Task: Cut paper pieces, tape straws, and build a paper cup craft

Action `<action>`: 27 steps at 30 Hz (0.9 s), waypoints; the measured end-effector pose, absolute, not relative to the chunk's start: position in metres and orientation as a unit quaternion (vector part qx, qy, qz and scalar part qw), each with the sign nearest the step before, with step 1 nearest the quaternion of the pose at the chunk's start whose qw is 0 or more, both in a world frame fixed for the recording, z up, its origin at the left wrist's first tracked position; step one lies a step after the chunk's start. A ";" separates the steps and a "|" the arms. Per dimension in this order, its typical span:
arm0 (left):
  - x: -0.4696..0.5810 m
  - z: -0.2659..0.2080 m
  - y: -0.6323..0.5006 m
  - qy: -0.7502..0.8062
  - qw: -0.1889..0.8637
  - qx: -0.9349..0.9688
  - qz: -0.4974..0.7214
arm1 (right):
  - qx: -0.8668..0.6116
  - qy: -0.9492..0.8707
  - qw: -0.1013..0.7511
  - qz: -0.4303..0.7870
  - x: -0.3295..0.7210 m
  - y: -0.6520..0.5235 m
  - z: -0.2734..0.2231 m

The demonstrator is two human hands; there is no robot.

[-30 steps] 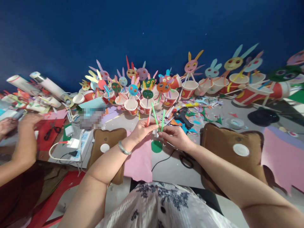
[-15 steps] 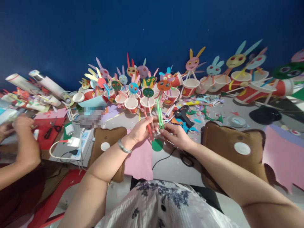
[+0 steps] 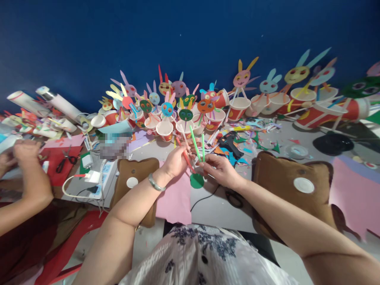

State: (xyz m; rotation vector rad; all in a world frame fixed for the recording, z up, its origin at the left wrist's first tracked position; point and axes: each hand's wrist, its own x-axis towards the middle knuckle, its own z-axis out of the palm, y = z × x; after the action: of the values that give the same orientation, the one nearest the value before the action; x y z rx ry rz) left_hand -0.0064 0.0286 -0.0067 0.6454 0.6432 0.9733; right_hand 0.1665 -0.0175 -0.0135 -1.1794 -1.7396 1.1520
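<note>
The hands (image 3: 221,170) hold slim, straight green sticks (image 3: 194,140) and a red stick (image 3: 187,157).

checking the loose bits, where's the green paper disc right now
In the head view, the green paper disc lies on the grey table, just below and between the left hand and right hand, beside the pink sheet's right edge.

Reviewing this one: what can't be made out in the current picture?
Green straws: head view, lower ends hidden by the right hand.
Pixelated patch: head view, coarse blocks mask what it covers.
Green paper face, far right: head view, cut off by the picture's edge.
</note>
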 end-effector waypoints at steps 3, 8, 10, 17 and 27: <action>-0.007 -0.003 0.028 0.297 0.779 0.311 0.456 | -0.429 -0.661 0.351 0.506 0.164 -0.020 -0.011; -0.007 -0.007 0.024 0.266 0.779 0.336 0.458 | -0.372 -0.598 0.322 0.633 0.159 -0.024 -0.009; -0.006 -0.007 0.024 0.270 0.776 0.346 0.453 | -0.372 -0.582 0.326 0.646 0.158 -0.024 -0.010; -0.005 -0.007 0.022 0.272 0.785 0.342 0.439 | -0.436 -0.549 0.406 0.586 0.159 -0.018 -0.016; -0.012 -0.012 0.024 0.391 0.678 0.431 0.449 | -0.484 -0.525 0.430 0.552 0.162 -0.015 -0.023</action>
State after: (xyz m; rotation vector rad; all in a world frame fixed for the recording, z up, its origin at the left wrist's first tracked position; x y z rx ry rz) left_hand -0.0118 0.0238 -0.0124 0.9686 0.8790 1.0077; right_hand 0.1615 -0.0154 -0.0235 -1.2072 -1.3108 1.3768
